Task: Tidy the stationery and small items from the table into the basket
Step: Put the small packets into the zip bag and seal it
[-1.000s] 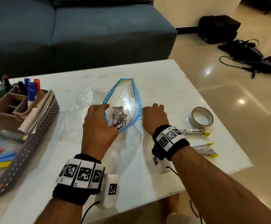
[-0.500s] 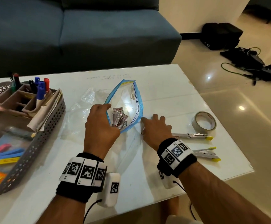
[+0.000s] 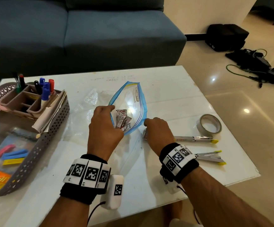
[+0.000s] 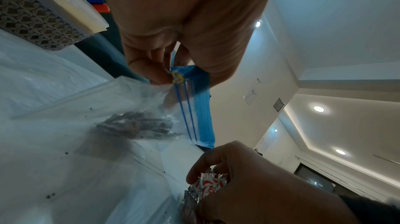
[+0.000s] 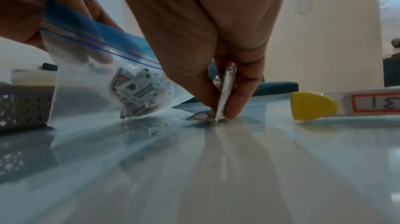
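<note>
A clear zip bag (image 3: 129, 102) with a blue rim lies on the white table (image 3: 173, 89), its mouth held open. Several silver-and-red sachets (image 3: 122, 119) sit inside it. My left hand (image 3: 106, 122) pinches the bag's blue rim (image 4: 190, 77) on the left side. Just right of the bag, my right hand (image 3: 156, 130) rests low on the table and pinches a few more sachets (image 5: 225, 90) between thumb and fingers, their lower edge touching the tabletop. The grey perforated basket (image 3: 51, 133) stands at the table's left.
The basket holds a marker organiser (image 3: 26, 99), papers, coloured clips (image 3: 13, 155) and an orange box. A tape roll (image 3: 210, 123) and two metal tools with yellow tips (image 3: 195, 138) (image 3: 209, 157) lie right of my right hand. Crumpled clear plastic (image 3: 90, 97) lies behind the bag. A sofa stands beyond.
My right hand has drawn back from the bag's right edge toward me, and its fingers have curled round sachets on the table. The left hand keeps holding the bag's rim.
</note>
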